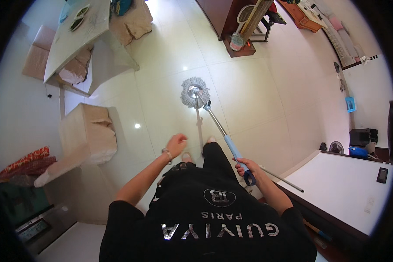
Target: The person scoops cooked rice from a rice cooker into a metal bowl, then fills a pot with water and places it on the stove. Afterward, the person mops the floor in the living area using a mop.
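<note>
My right hand is closed around the light blue grip of a mop handle, just below its dark blue end loop. From there the handle's metal tube slants away to a round mop head with grey string strands, which rests on the pale tiled floor. My left hand hangs over the floor in front of my body, with a bracelet on the wrist. It holds nothing that I can see; its fingers are somewhat curled and blurred. Both my feet show beneath it, in light footwear.
Left stand a marble-topped table and a covered chair. Ahead on the right, a wooden cabinet has rackets beside it. A white-topped low table flanks my right side, with a thin metal rod near its edge.
</note>
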The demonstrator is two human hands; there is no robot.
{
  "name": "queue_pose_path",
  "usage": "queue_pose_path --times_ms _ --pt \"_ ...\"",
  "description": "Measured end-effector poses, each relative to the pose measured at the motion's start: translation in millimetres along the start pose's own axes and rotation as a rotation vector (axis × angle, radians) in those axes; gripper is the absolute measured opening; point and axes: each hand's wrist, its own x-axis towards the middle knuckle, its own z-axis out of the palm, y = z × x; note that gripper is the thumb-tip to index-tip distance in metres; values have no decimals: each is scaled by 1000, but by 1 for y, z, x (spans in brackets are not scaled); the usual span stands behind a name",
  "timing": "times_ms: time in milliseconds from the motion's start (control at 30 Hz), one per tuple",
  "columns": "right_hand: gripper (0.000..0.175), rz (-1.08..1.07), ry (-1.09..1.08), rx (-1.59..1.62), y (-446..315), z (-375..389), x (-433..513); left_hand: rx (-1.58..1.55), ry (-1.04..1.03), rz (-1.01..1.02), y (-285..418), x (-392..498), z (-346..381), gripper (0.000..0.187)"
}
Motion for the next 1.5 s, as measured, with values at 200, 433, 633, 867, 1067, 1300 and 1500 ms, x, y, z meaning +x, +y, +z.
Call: queue_pose_path --times_ms 200,433,633,867,1067,1300,1500 --pt "28 -27 38 -112 -152 57 52 120 -54 190 73 157 13 19" --pt "22 -5 32 -318 -360 150 123 103 160 -91 82 257 -57 18" --pt "20 31 -18 -328 -498 253 210 -351 226 -302 120 343 -104 17" --pt "22 -44 -47 -337 -641 346 263 -565 77 -371 164 591 -188 27" --pt "21 114 -203 38 -693 410 222 -921 92 -734 222 759 -211 31" --pt "23 142 -219 117 -830 522 295 -864 368 -825 238 918 -312 37" --pt "22 235 -245 -38 -992 646 386 -982 438 -848 238 1094 -449 33"
